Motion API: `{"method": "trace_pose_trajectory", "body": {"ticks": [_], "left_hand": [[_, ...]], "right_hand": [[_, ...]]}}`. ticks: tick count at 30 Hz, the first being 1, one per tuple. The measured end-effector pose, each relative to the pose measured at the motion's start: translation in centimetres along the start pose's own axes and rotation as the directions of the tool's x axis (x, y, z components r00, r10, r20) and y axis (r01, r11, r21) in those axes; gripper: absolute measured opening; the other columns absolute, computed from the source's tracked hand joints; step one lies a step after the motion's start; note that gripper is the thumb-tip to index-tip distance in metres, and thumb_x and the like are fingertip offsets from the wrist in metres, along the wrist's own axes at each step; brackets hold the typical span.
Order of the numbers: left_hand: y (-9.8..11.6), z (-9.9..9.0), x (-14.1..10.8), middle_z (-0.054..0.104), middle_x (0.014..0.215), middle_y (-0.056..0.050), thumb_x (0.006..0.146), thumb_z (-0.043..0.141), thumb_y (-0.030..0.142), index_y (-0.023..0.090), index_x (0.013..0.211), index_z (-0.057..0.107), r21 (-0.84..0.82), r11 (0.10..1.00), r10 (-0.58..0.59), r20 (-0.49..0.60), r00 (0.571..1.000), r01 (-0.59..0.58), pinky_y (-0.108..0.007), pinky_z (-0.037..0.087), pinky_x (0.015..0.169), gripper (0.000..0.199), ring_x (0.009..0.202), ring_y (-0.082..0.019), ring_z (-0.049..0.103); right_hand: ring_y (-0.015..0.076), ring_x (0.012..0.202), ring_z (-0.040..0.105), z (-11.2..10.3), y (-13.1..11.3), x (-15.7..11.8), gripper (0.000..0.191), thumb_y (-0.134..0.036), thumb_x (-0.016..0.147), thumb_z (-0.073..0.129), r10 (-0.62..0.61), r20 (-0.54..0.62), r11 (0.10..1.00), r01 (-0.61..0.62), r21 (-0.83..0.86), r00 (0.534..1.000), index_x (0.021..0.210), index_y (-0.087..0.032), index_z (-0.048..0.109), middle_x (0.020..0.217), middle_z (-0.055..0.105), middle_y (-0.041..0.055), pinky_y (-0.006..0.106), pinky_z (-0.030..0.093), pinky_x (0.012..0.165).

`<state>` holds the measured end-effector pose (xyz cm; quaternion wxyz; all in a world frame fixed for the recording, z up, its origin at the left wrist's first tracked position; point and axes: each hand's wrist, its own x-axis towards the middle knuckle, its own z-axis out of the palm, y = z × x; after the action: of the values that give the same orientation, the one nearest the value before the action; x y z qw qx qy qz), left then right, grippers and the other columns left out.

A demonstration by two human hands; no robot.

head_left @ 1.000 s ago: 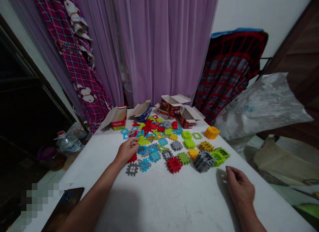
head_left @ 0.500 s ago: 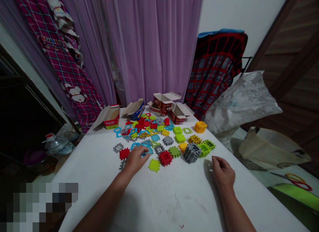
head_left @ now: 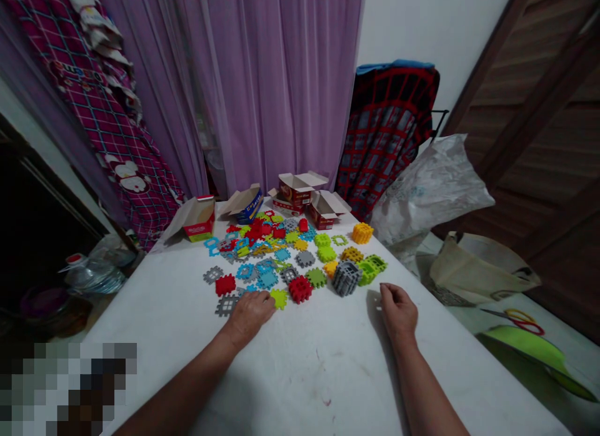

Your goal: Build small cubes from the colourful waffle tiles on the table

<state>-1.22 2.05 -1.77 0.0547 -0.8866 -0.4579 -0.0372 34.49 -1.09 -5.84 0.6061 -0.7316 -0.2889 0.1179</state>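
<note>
Waffle blocks (head_left: 262, 261) sprawl across the white table (head_left: 300, 386), left hand (head_left: 248, 315) curled down at their near edge, fingertips by a lime tile (head_left: 279, 298), any grip hidden. Right hand (head_left: 398, 311) hovers half-open, empty, just short of a gray block cube (head_left: 347, 278).

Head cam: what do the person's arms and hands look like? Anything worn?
The left hand and right hand are bare: no gloves, and no watch or bracelet shows at either wrist. The left forearm and right forearm are bare too; no sleeve comes into view.
</note>
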Motion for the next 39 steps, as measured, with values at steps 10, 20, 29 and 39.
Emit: {"method": "trace_pose_trajectory", "body": {"ticks": [10,20,29,39], "left_hand": [[-1.5,0.8,-2.4,0.067,0.083,-0.004,0.096,0.037,0.050,0.021,0.090,0.056,-0.789,0.576,-0.299,0.038,0.953,0.212,-0.027,0.049,0.062,0.035,0.073,-0.017,0.064],[-3.4,-1.9,-2.7,0.069,0.074,0.001,0.087,0.052,0.038,0.020,0.080,0.064,-0.520,0.594,-0.491,0.370,0.789,0.614,-0.023,0.041,0.057,0.024,0.060,-0.013,0.062],[-1.7,-2.7,-2.7,0.060,0.125,-0.009,0.082,0.068,0.040,0.023,0.130,0.059,-0.172,0.877,-0.418,0.187,0.889,0.449,-0.033,0.045,0.096,0.052,0.119,-0.026,0.056],[-2.4,-3.7,-1.5,0.063,0.118,-0.008,0.084,0.065,0.041,0.022,0.123,0.065,-0.315,0.864,-0.377,0.113,0.919,0.393,-0.030,0.047,0.091,0.043,0.110,-0.023,0.060]], "right_hand": [[0.0218,0.068,0.062,-0.1,0.1,0.0,0.049,-0.063,0.062,0.061,-0.011,-0.001,1.000,0.011,-0.013,1.000,0.077,-0.017,0.072,0.071,0.071,0.0064,0.034,0.048,0.069],[0.0218,0.067,0.061,-0.2,-0.1,0.1,0.046,-0.056,0.059,0.061,0.036,-0.004,0.998,-0.036,-0.047,0.999,0.079,-0.017,0.073,0.072,0.071,0.0065,0.035,0.048,0.069],[0.0232,0.071,0.061,-0.4,-0.6,-0.2,0.046,-0.056,0.058,0.059,0.051,0.014,0.997,-0.050,-0.055,0.999,0.078,-0.017,0.072,0.073,0.070,0.0069,0.037,0.047,0.073],[0.0230,0.070,0.061,-0.4,-0.6,-0.2,0.048,-0.059,0.057,0.059,0.082,0.021,0.995,-0.081,-0.053,0.996,0.079,-0.018,0.071,0.073,0.070,0.0066,0.036,0.047,0.071]]}}
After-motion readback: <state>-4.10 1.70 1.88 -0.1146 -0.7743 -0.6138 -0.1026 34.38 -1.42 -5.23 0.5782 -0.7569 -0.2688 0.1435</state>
